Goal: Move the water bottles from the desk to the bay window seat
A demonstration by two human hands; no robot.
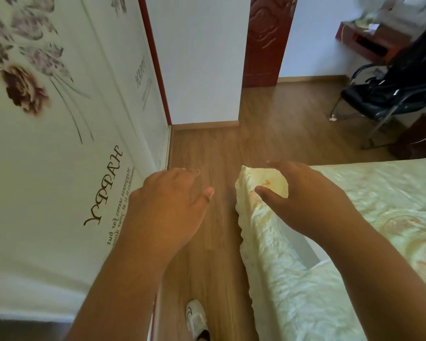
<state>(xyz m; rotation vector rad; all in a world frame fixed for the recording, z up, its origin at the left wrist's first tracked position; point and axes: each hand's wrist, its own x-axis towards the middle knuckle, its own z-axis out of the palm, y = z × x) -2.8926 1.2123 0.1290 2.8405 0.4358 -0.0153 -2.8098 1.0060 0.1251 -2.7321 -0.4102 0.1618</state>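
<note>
Your left hand (169, 205) and right hand (303, 195) hover with fingers relaxed, each grip holding nothing, above floor (219, 148) and bed (354, 217).

Wooden floor (268, 134) between flowered wardrobe (59, 143), pale bed (379, 205), black chair (389, 94).

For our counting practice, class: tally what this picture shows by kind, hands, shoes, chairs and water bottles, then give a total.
Bare hands: 2, left hand and right hand, both empty
White shoe on the wooden floor: 1
Black metal-framed chair: 1
Water bottles: 0 in view
Total: 4
</note>
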